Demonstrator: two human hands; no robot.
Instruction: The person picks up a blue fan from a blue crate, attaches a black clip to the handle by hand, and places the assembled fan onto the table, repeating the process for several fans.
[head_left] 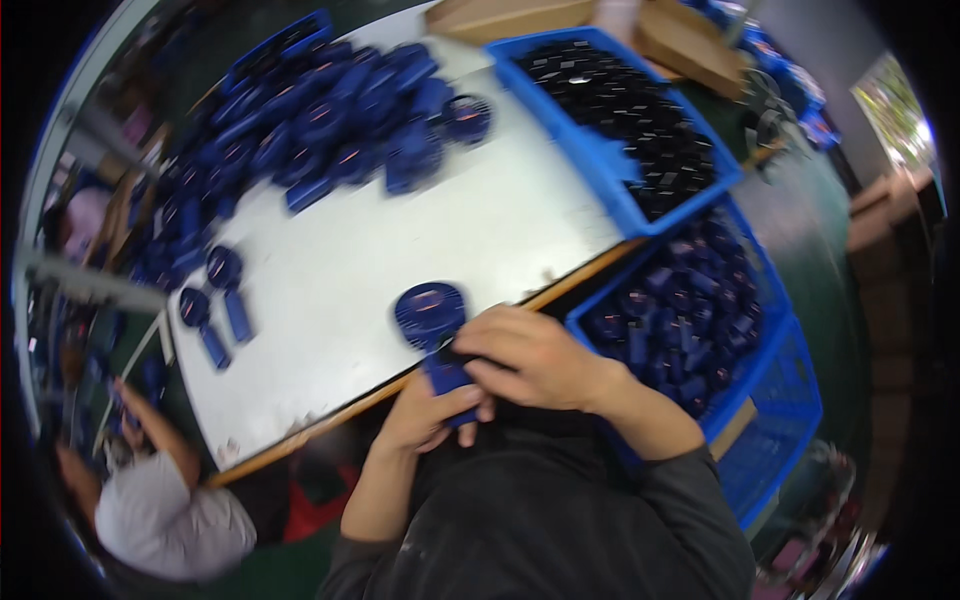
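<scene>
A dark blue handheld fan (430,312) is held at the table's front edge, its round head up and its handle toward me. My left hand (427,412) wraps round the handle from below, thumb across it. My right hand (530,358) is closed at the fan's neck, fingertips pressed together there. A dark bit shows by those fingertips; whether it is a separate part, I cannot tell. Two more handheld fans, one (205,327) beside the other (230,293), lie on the left of the white table (350,240).
A big heap of blue handheld fans (320,120) covers the far left. At the far right stands a blue tray (600,190) of small black parts. Below it, a blue crate (770,290) holds many fans. Another person (170,515) sits at the lower left. Cardboard boxes (690,45) stand behind.
</scene>
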